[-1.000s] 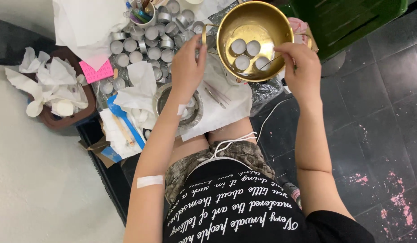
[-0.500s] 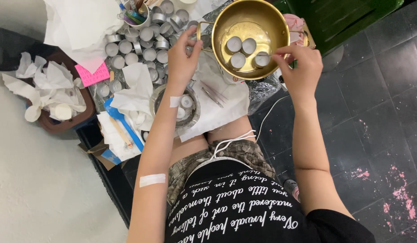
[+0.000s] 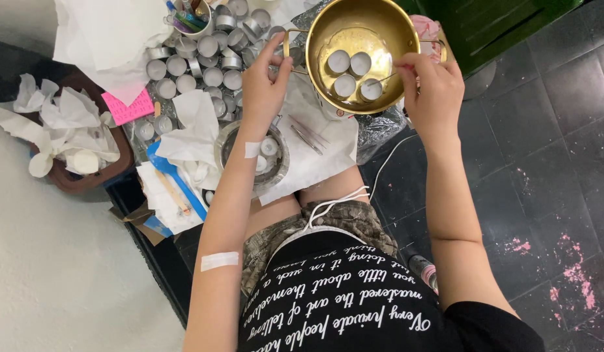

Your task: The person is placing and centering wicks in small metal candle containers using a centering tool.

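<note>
A gold metal pot (image 3: 380, 29) with wire handles holds several small tealight candles (image 3: 349, 72) in metal cups. My left hand (image 3: 263, 88) grips the pot's left handle. My right hand (image 3: 432, 88) is at the pot's right rim, pinching thin metal tweezers (image 3: 380, 78) whose tips reach the tealight nearest that side. A second pair of tweezers (image 3: 307, 138) lies on the white paper below the pot.
Many silver tealight cups (image 3: 204, 65) crowd the table's back left. A small steel bowl (image 3: 231, 146) sits under my left forearm. Crumpled tissues fill a brown bin (image 3: 67, 130) at left. A blue scoop (image 3: 178, 176), pink note (image 3: 127, 107) and green crate (image 3: 510, 26) are around.
The view shifted slightly. My right hand moved up along the pot's right rim and now points the tweezers at the nearest tealight. My left hand stays on the handle.
</note>
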